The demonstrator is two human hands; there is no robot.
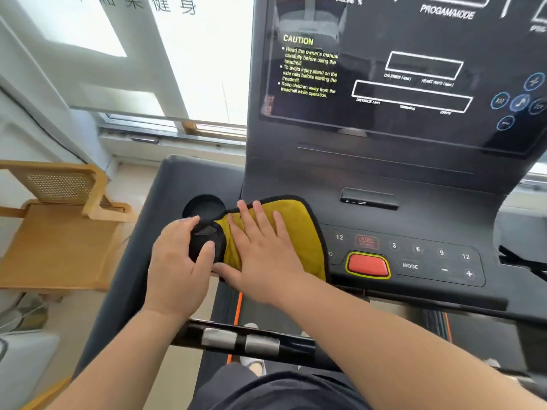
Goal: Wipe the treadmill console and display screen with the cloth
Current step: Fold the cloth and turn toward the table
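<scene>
Our right hand (260, 250), fingers spread, presses the yellow cloth (299, 232) flat on the console (414, 220). Our left hand (177, 261) grips a dark round object (205, 241) beside it. The display screen (414, 69) rises beyond both hands, nearer the right.

Left hand (177, 263) curled, right hand (262, 255) flat, fingers spread.

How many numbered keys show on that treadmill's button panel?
5. One 12 key sits left of the red-lettered key, beside the yellow cloth; keys 3, 6, 9 and a second 12 run rightward. The cloth under the right hand may hide more.
</scene>
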